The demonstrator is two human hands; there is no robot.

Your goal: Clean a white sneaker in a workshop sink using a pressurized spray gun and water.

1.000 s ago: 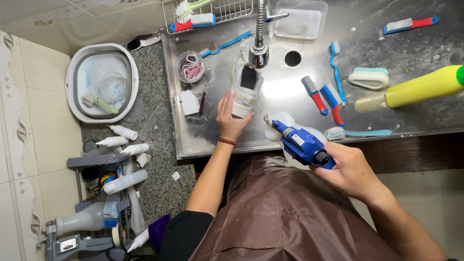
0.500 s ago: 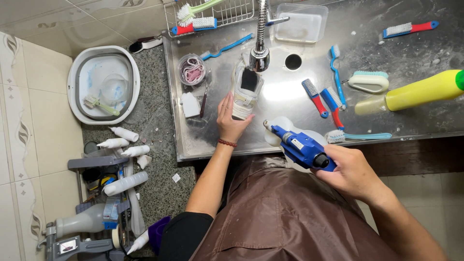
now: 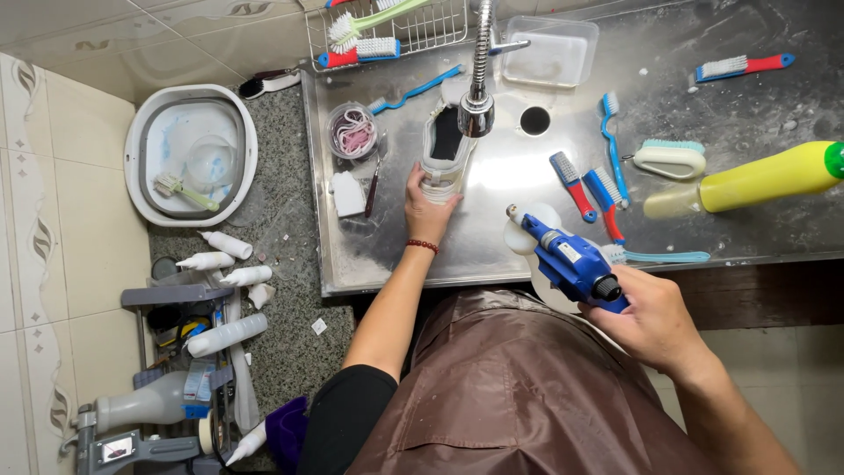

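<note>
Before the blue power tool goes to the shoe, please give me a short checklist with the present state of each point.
1. Left hand grips white shoe: ok.
2. Shoe sits under the faucet: ok.
3. Right hand holds blue power tool: ok.
4. Tool's tip apart from the shoe: ok.
5. Water running: cannot tell.
6. Sink drain uncovered: ok.

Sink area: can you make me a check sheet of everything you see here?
Surface: wet steel sink tray, drain hole open.
Job's things: white shoe under the tap; blue power tool.
Clutter: brushes, yellow bottle, clear tub, cup of laces.
Grippers: left hand grips the shoe; right hand holds the tool.
Cables: nothing seen.
Surroundings: white basin, white bottles, grey rack on the floor.
</note>
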